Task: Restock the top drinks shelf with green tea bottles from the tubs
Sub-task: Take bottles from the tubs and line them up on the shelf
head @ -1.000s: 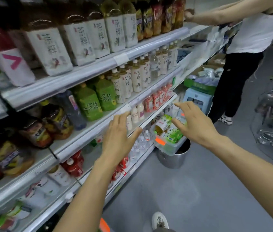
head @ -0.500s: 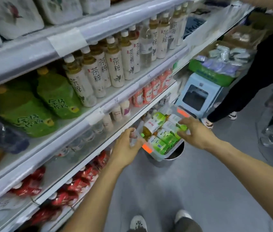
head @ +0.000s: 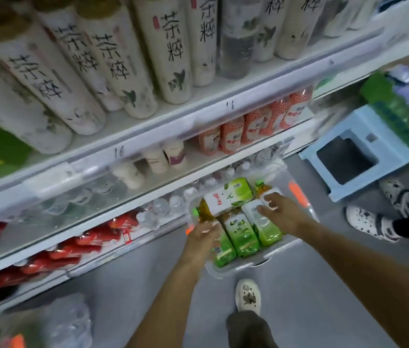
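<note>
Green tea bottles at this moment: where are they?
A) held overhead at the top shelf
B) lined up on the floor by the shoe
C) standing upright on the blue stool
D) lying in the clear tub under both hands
D: the green tea bottles lie on their sides in the clear tub, with the left hand and right hand reaching in among them.

We see a tub on the floor in front of the shelves. Bottles lie side by side in it. Our left hand is at its left side, our right hand rests on the bottles. A stool stands to the right.
</note>
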